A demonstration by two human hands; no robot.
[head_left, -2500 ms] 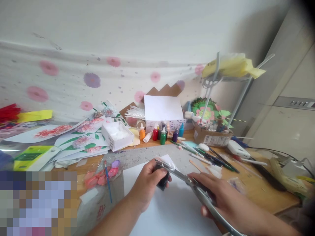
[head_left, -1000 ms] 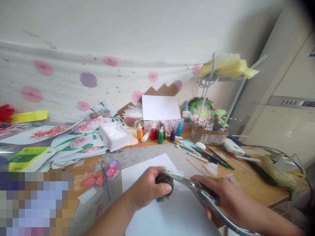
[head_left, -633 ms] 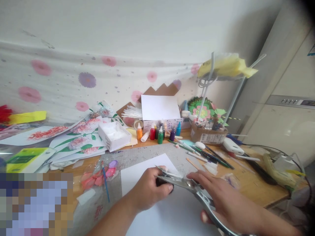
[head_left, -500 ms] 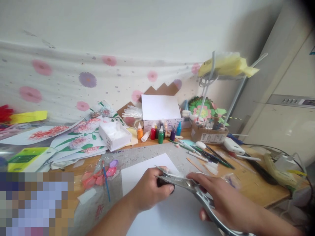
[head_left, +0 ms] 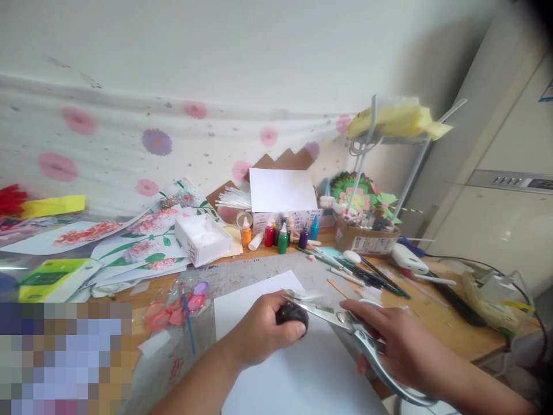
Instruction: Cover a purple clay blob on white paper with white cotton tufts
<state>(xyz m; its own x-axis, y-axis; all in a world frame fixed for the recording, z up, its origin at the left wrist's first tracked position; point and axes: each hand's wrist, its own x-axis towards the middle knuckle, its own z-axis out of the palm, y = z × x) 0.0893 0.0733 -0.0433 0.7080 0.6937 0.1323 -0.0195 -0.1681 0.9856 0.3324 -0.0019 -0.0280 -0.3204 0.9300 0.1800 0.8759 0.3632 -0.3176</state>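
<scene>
My left hand [head_left: 263, 328] is closed around a small dark, rounded object [head_left: 294, 318], whose kind I cannot make out. Its thumb lies along the near side. In my right hand [head_left: 395, 343] is a pair of metal scissors [head_left: 367, 340], with fingers in and around the handles. The scissor blades point left and cross just above the dark object, their tips close to my left fingertips; whether they touch it I cannot tell. Below both hands a white sheet of paper [head_left: 298, 380] lies on the grey mat [head_left: 159, 369].
Small paint bottles [head_left: 283, 239] stand behind the paper, next to a white box [head_left: 203, 239]. Brushes and pens [head_left: 367, 276] lie to the right. At left are a pink paint palette [head_left: 177, 311], a blue brush [head_left: 188, 323] and flower paintings [head_left: 142, 242]. A cardboard box [head_left: 367, 237] holds pens.
The scissors and my right hand have shifted slightly right and down. More of the dark object now shows in my left hand, which has hardly moved.
</scene>
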